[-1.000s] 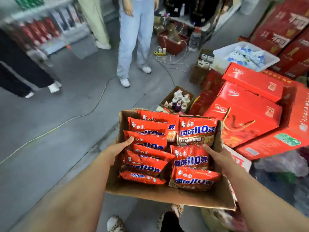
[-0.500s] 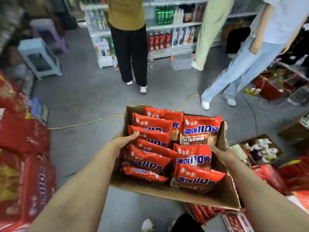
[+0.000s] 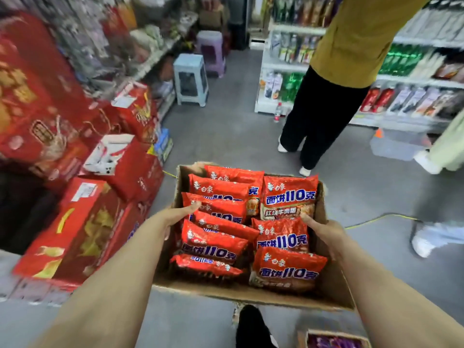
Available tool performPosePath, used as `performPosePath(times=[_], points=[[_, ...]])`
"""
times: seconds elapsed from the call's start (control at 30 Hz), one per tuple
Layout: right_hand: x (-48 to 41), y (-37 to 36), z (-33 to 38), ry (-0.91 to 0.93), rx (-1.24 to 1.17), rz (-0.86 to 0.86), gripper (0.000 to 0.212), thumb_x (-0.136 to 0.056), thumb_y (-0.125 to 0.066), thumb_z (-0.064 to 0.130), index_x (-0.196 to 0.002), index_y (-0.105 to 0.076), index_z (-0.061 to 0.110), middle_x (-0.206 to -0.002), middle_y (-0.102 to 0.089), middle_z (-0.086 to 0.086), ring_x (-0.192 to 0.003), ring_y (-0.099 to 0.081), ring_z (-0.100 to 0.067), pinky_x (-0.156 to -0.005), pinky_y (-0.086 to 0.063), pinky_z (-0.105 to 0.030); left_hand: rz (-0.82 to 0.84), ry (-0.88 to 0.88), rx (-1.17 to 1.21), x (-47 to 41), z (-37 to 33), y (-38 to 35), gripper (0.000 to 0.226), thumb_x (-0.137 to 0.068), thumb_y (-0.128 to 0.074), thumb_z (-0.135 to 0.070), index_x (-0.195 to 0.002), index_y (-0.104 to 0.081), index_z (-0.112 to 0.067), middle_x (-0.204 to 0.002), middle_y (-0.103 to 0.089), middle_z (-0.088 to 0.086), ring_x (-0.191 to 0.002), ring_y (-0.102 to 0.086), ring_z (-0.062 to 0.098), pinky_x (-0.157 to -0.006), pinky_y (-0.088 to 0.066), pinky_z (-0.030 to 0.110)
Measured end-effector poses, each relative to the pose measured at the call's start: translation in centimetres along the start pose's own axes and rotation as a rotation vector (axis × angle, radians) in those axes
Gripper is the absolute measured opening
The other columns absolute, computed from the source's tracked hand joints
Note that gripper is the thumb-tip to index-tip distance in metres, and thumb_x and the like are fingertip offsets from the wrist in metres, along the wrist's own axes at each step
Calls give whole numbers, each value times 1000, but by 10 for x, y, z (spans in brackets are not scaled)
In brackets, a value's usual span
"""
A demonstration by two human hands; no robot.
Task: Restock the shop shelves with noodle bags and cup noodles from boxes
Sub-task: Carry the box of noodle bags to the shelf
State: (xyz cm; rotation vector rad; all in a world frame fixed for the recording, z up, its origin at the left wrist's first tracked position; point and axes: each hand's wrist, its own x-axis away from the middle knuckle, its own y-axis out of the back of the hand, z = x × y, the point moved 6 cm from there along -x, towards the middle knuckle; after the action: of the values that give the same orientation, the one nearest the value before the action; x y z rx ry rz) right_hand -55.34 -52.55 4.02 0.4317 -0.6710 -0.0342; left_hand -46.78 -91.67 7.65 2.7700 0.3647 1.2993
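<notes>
I carry an open brown cardboard box (image 3: 334, 285) in front of me at waist height. Several red noodle bags (image 3: 288, 197) with blue and white print lie packed inside in two rows. My left hand (image 3: 175, 217) grips the box's left wall, thumb over the rim and resting on a bag. My right hand (image 3: 324, 234) grips the right wall the same way. White shop shelves (image 3: 283, 69) with bottles and packets stand ahead on the right.
Red gift boxes (image 3: 82, 222) are stacked along the left. A pale blue stool (image 3: 190, 79) and a purple stool (image 3: 211, 51) stand in the aisle ahead. A person in black trousers (image 3: 316, 114) stands at the shelves; other feet show at right. A yellow cable (image 3: 381, 218) crosses the floor.
My view has swung left with the box still held in both hands. The person in jeans has left the frame, and the red box stacks and stools have come into view.
</notes>
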Motion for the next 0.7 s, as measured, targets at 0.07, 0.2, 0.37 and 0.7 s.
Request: performPosePath(times=[0.07, 0.2, 0.37, 0.7], points=[[-30, -18, 37, -9, 14, 50, 62, -72, -83, 54, -109, -67, 7, -102, -73, -12, -93, -70, -32, -91, -56, -45, -51, 6, 55, -16, -21, 11, 90, -81, -71, -50, -151, -28, -14, -153, -37, 19, -141, -33, 39, -114, -24, 52], [-100, -45, 108, -21, 40, 148, 68, -62, -85, 64, -102, -59, 15, -101, -71, -7, -94, -68, -29, -93, -55, -45, -72, 21, 144, -76, -63, 38, 132, -43, -87, -68, -152, -27, -25, -153, -38, 15, -140, -35, 41, -114, -22, 63], [-187, -70, 191, 24, 80, 212, 96, -37, -87, 77, -111, -63, 20, -99, -76, -2, -91, -73, -26, -89, -57, -50, -120, 31, 244, -153, -112, 68, 143, -24, -91, -69, -147, -34, -28, -149, -45, 13, -136, -41, 39, -111, -27, 66], [-283, -154, 363, 64, 47, 138, 80, -61, -83, 59, -122, -60, 13, -104, -73, -8, -90, -69, -28, -91, -55, -49, -100, -15, 256, -301, -264, 137, 135, -34, -93, -64, -148, -34, -22, -145, -48, 16, -133, -46, 38, -110, -33, 61]])
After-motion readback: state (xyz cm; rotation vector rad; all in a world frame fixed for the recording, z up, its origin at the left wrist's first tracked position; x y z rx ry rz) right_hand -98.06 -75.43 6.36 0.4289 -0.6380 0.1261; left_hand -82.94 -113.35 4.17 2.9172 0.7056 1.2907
